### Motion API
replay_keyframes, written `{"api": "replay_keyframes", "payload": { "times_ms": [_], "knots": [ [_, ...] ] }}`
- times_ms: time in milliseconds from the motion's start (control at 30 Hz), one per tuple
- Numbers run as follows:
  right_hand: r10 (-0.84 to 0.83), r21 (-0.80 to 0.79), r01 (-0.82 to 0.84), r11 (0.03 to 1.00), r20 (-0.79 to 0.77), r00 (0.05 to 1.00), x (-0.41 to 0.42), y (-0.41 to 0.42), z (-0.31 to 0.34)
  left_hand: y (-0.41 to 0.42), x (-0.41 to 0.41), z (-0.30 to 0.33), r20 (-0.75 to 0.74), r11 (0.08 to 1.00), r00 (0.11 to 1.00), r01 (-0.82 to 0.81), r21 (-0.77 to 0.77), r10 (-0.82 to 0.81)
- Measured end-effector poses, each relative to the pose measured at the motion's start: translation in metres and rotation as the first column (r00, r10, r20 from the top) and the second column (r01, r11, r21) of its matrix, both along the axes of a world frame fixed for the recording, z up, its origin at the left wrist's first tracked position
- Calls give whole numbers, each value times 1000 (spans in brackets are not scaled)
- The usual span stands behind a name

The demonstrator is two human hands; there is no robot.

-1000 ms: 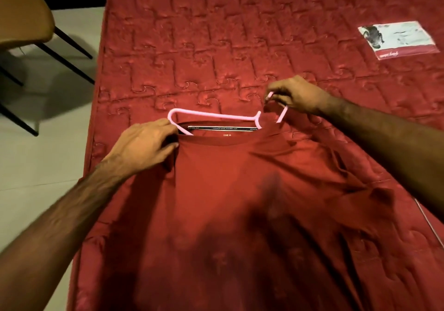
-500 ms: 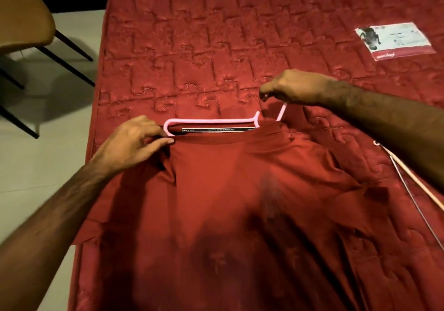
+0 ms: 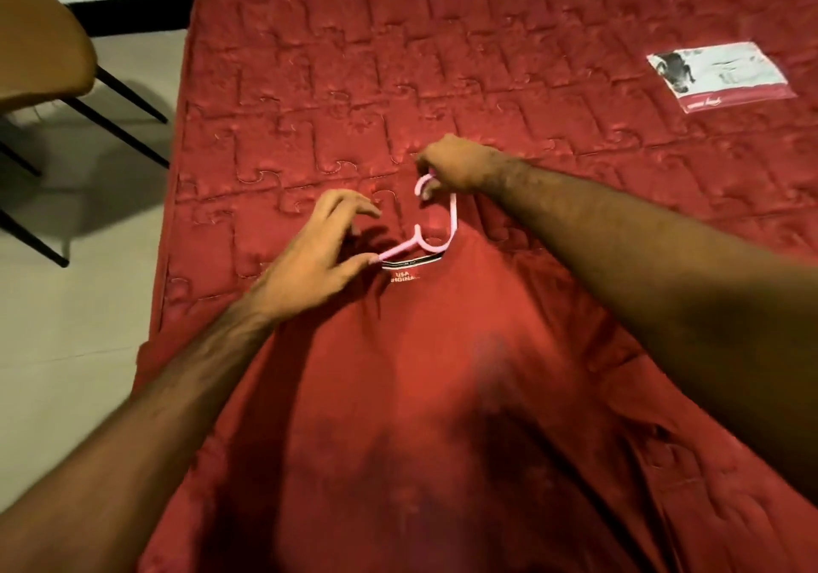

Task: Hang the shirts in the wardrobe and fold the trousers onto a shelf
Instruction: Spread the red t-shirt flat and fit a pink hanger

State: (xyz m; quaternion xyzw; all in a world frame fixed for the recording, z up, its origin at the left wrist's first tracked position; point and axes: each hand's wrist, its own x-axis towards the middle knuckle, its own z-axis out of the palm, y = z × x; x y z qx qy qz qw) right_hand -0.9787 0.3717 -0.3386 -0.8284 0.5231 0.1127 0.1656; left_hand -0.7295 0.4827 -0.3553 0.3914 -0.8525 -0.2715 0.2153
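Shirt: the shirt (image 3: 442, 395) is dark red and lies flat on the bed, spread out with its neck pointing away from the person.
Shirt neck: the neck hole has a black and white band inside, and small white letters under it read "USA" and part of another word.
Shirt cloth: it is soft and a bit wrinkled, with folds near the right sleeve and a dark shadow over the lower middle.
Hanger: the hanger (image 3: 436, 227) is thin and pink. Part of it sticks out of the neck hole and the rest is hidden inside the shirt.
Hanger hook: the curved top end is up by the right hand, above the neck hole.
Left hand: the left hand (image 3: 318, 258) is at the left side of the neck hole. Its thumb and a finger pinch the end of the pink hanger bar there, and the other fingers are spread out loose.
Right hand: the right hand (image 3: 456, 163) is just past the neck hole. Its fingers are curled around the top of the hanger.
Bed: the bed (image 3: 487, 63) has a red cover with a puzzle-piece pattern sewn in.
Packet: a flat white and red packet (image 3: 719, 74) lies far off on the right side of the bed.
Chair: a brown chair (image 3: 40, 41) with thin black legs stands on the pale floor to the left of the bed.
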Motion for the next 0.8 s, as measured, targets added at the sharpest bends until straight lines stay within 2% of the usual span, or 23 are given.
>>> {"api": "replay_keyframes", "payload": {
  "times_ms": [67,100,200,267,333,433,467,600,733,800],
  "knots": [
    [-212,32,211,977,35,977,-7,-5,-12,3,2,-10,-74,990,987,-141,12,142],
    [-284,36,282,959,72,956,-11,-7,-18,5,7,-17,-51,974,973,-226,14,226],
    [-409,71,403,912,204,889,-14,-6,-26,9,23,-35,166,895,895,-434,104,414],
    [-438,87,432,897,294,850,-8,-3,-28,10,30,-43,251,873,874,-462,157,417],
    [-452,107,448,888,384,805,4,-1,-30,8,33,-47,243,875,889,-439,203,389],
    [-507,242,457,856,566,650,22,0,-32,2,32,-47,264,844,881,-459,278,392],
    [-499,253,442,861,590,635,24,2,-31,1,30,-49,294,831,867,-481,279,403],
    [-385,43,424,905,509,770,11,35,-27,3,21,-51,440,844,801,-513,156,406],
    [-522,10,561,828,383,762,-28,101,-44,6,13,-46,469,877,785,-478,44,405],
    [-514,-31,563,826,369,774,-45,129,-54,7,9,-46,476,881,780,-473,25,405]
  ]
}}
